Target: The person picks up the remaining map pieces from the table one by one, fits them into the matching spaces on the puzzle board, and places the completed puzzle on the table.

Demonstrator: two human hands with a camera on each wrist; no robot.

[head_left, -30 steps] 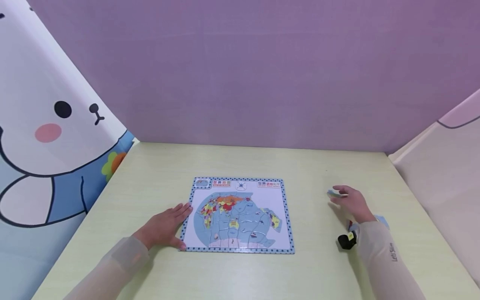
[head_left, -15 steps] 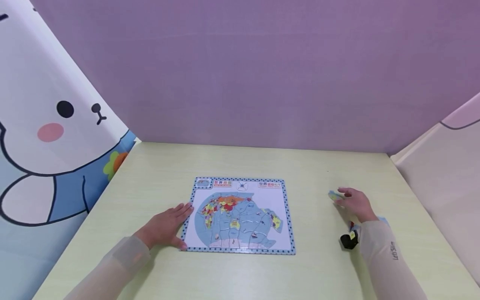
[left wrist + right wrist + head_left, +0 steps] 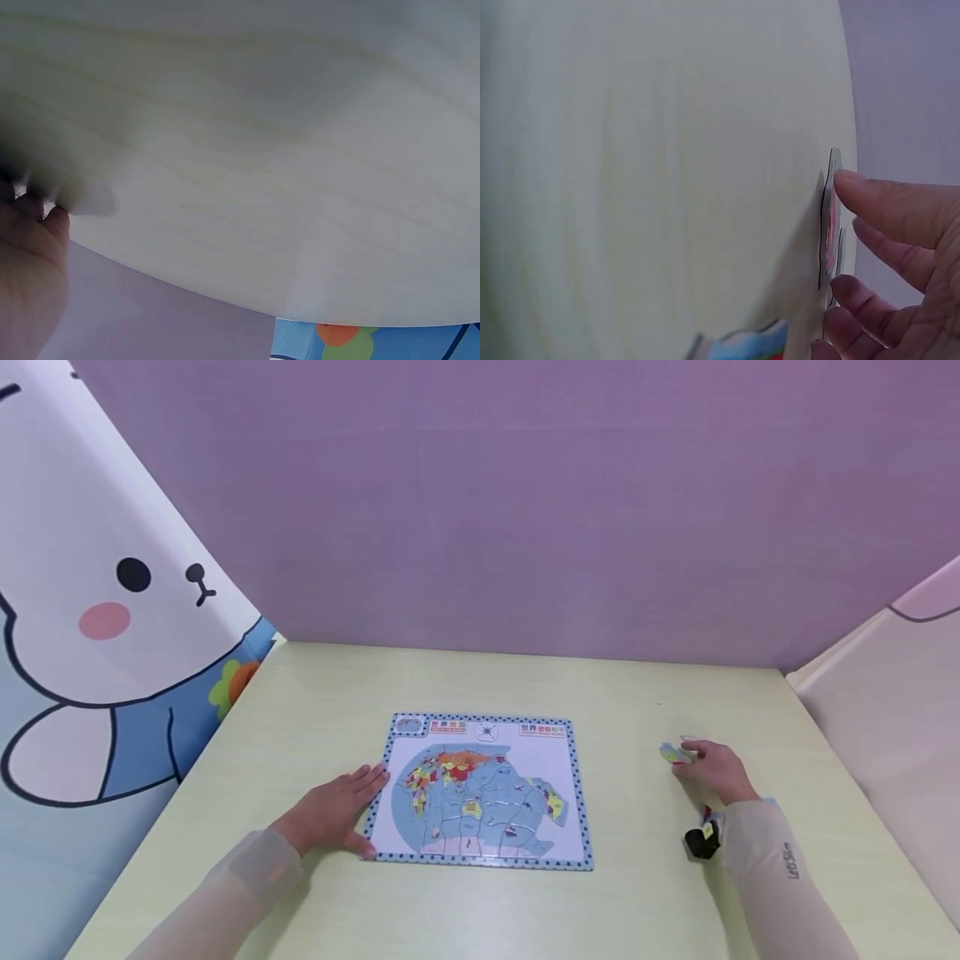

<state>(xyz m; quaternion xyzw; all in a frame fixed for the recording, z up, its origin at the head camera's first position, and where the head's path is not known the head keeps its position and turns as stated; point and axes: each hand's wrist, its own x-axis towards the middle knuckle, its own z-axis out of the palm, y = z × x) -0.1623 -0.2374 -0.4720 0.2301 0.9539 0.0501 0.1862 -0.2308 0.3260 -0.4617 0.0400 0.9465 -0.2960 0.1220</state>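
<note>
A world-map jigsaw board with a dotted blue border lies flat, its map partly filled with pieces. My left hand rests at the board's left edge, fingers extended, thumb at the lower left corner. In the left wrist view only some fingers of the left hand show. To the right of the board, my right hand pinches a puzzle piece coloured blue, green and yellow. The right wrist view shows the right thumb against a piece seen edge-on, with another thin edge just behind it.
Below the right hand, a black object with a yellow label sits by the sleeve. Next to it are blue and red puzzle pieces, partly covered by the right forearm. A purple cloth stands behind the pale wooden table.
The right hand has turned its puzzle piece so that more of the printed face shows, and has shifted slightly right and down. The left hand stays at the board's edge.
</note>
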